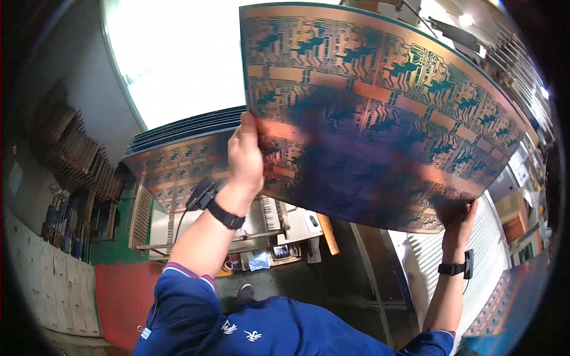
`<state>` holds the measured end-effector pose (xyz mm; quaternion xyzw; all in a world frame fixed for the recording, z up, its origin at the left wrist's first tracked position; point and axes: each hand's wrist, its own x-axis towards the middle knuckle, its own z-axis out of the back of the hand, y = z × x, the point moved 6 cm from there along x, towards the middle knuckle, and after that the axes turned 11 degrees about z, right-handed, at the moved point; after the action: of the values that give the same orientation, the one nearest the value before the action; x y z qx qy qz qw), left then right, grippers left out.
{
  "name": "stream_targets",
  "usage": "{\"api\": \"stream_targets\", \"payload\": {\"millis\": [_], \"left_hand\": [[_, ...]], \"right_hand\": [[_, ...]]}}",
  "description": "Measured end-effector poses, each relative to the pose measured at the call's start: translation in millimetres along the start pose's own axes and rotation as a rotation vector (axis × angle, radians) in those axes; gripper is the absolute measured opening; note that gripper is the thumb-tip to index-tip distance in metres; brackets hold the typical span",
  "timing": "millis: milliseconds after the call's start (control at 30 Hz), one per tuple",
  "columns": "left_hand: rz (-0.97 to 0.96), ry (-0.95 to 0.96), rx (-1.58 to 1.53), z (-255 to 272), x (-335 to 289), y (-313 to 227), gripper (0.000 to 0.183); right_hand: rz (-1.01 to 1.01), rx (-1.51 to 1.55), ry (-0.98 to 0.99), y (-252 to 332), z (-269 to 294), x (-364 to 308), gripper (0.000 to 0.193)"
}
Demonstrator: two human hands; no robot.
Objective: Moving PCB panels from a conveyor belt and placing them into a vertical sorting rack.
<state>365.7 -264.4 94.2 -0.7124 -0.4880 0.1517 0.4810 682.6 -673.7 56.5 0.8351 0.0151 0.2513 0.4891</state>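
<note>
A large copper-coloured circuit board panel (368, 118) with teal circuit patterns is held up in front of me, tilted, its face toward me. My left hand (246, 154) is closed around its left edge. At its lower right edge, my right hand (460, 225) grips it from below; part of the fingers is in shadow. Each wrist wears a black strap with a small device. Behind my left hand, a row of similar panels (178, 163) stands on edge in a rack, partly covered by my arm and the held panel.
The slotted rack (141, 216) stands on a pale bench, with a phone-like device (281, 251) on a shelf below. A white ribbed surface (475, 273) lies at the right, beside another patterned panel (504, 296). Wooden racks (77, 148) line the left wall. A red floor patch (127, 302) is at lower left.
</note>
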Motion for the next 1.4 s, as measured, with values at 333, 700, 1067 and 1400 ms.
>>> {"api": "stream_targets", "payload": {"millis": [333,700,1067,1400], "left_hand": [[-0.021,0.098,-0.081,129,-11,-90,0.06],[0.351,0.177,-0.246,267,-19,-108,0.056],[0.478,0.16,-0.155,351,-40,-119,0.064],[-0.133,-0.462,0.048,382,-29,-183,0.033]], "right_hand": [[-0.368,0.09,0.342,-82,-142,-19,0.06],[-0.338,0.364,0.328,-119,-331,-114,0.065],[0.18,0.178,0.359,-63,-381,-88,0.045],[0.104,-0.028,0.874,5,-469,-68,0.042]]}}
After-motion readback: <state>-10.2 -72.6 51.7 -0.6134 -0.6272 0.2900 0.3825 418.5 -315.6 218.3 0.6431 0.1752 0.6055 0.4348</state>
